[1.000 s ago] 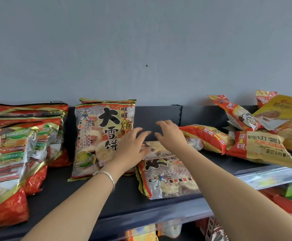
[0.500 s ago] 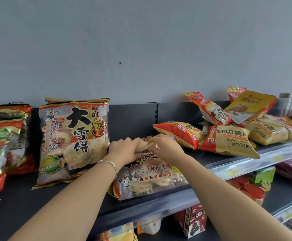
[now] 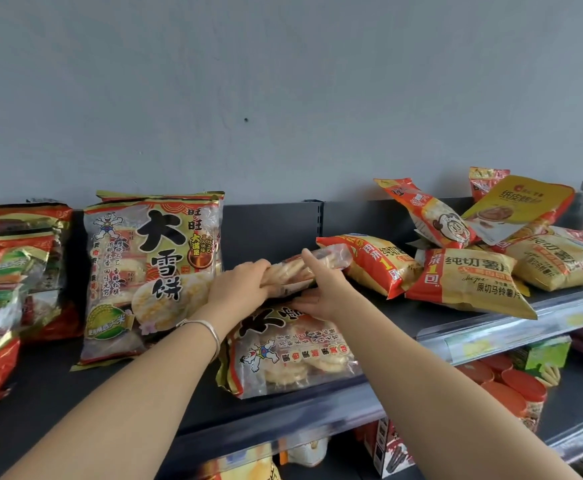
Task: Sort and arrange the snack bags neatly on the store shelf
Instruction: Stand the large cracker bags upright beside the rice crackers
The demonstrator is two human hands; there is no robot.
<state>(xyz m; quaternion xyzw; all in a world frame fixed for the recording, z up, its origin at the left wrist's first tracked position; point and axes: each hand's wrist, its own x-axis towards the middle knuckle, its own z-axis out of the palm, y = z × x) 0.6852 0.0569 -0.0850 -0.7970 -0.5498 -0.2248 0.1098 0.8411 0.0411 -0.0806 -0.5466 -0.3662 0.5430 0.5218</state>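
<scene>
Both hands hold one clear rice-cracker bag [image 3: 321,263], lifted edge-on just above another of the same kind [image 3: 293,351] that lies flat at the shelf's front edge. My left hand [image 3: 240,287] grips its left end; my right hand [image 3: 324,289] grips it from the right, thumb on top. A matching large rice-cracker bag [image 3: 151,271] stands upright against the back panel to the left. A loose heap of red-and-yellow potato chip bags [image 3: 470,278] lies on the right.
The dark shelf [image 3: 58,393] holds red and green snack packs [image 3: 2,299] stacked at far left. Between the upright bag and the chip heap the back panel [image 3: 269,230] is bare. Red canisters [image 3: 512,386] and boxes sit on the lower shelf.
Both hands closed on the upper rice-cracker bag and raised it off the flat one. The view shifted right, bringing in more of the chip heap.
</scene>
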